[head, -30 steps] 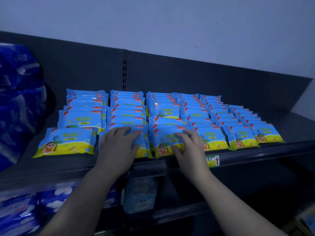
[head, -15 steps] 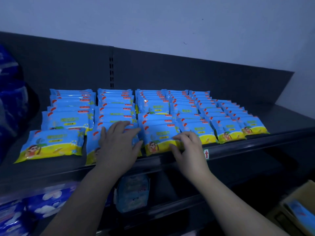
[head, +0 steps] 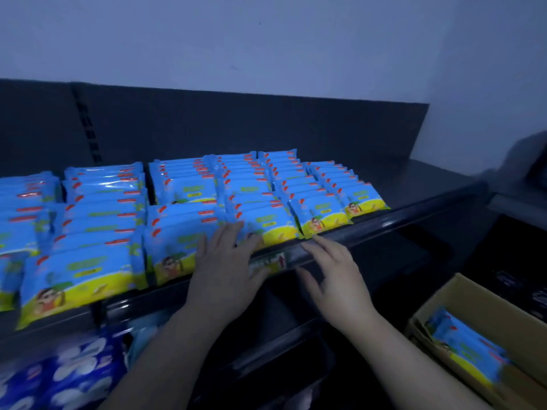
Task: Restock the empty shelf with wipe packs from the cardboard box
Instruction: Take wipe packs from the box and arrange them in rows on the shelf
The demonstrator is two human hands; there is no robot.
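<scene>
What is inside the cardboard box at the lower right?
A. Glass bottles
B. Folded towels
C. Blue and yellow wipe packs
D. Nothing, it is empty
C: the open cardboard box holds blue and yellow wipe packs, with the same colours as the rows lying on the shelf.

Shop aisle, retail shelving. The dark metal shelf [head: 429,180] had a slotted back upright [head: 88,128] and a price tag [head: 268,263] in its front rail. Identical wipe packs [head: 183,187] lay faced in rows. Below sat blue packaged goods [head: 74,374]. At right stood an open cardboard box [head: 488,303] of stock.
</scene>
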